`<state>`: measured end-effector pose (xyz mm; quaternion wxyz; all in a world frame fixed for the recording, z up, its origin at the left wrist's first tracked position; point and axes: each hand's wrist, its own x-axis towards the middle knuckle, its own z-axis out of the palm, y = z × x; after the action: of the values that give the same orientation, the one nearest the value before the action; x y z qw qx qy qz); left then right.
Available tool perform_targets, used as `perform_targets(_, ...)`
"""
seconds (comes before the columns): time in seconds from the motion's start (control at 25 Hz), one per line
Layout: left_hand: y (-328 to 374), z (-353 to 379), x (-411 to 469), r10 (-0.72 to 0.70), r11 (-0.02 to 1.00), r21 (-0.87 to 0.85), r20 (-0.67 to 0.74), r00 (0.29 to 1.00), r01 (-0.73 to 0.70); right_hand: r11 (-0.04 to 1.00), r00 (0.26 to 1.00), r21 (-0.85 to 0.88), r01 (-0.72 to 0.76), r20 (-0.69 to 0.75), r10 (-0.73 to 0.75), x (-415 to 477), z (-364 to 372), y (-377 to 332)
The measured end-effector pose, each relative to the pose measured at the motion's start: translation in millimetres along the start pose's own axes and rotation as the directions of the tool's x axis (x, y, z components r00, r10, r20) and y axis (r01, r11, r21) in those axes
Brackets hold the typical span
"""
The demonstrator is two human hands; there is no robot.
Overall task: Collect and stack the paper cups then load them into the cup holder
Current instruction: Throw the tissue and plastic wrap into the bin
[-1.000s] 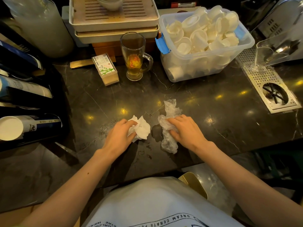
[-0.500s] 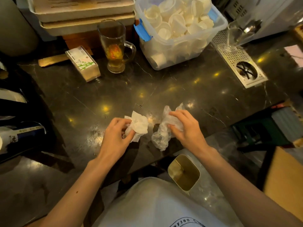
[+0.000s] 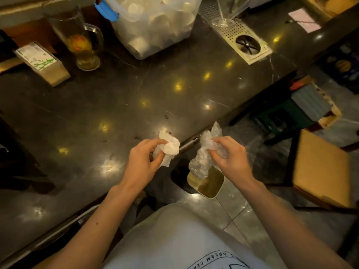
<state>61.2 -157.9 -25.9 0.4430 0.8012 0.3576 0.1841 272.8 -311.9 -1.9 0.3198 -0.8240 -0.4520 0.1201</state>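
Step (judged): rubbish is cleared before stacking; bag (image 3: 202, 156) to be released only once centred over bin (image 3: 217, 178), tissue (image 3: 171, 147) carried past the counter (image 3: 116, 105) near edge first.
L hand (image 3: 141, 162): curled round crumpled tissue, at near edge.
R hand (image 3: 231, 158): bag pinched, hung above bin, off counter.
Cups (image 3: 155, 14): loose in tub (image 3: 155, 43) at far edge, well apart from both hands.
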Motion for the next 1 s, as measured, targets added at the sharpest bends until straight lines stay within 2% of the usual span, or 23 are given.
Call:
perform_targets(0.24,50,110,-40,0.009,0.997,0.078,0.095,0.995,-0.017,0.994,0.993,0.040,-0.106,-0.051,0.108,-94,-49,86)
perform_targets(0.4,76,174,-72,0.006,1.000,-0.005,0.195,0.981,-0.005,0.979,0.979,0.066,-0.193,-0.060,0.197,-155,-67,140)
perform_targets(0.52,79,207,-85,-0.009,0.998,0.059,0.292,0.956,-0.008,0.950,0.951,0.100,-0.296,-0.060,0.303,-187,-75,165)
perform_targets(0.64,74,224,-81,-0.018,0.991,0.128,0.353,0.936,-0.030,0.938,0.940,0.105,-0.331,-0.048,0.337,-201,-69,180)
perform_targets(1.0,5,272,8,-0.190,0.977,0.180,0.506,0.841,0.112,0.764,0.768,0.084,-0.640,0.054,0.638,-157,-2,213)
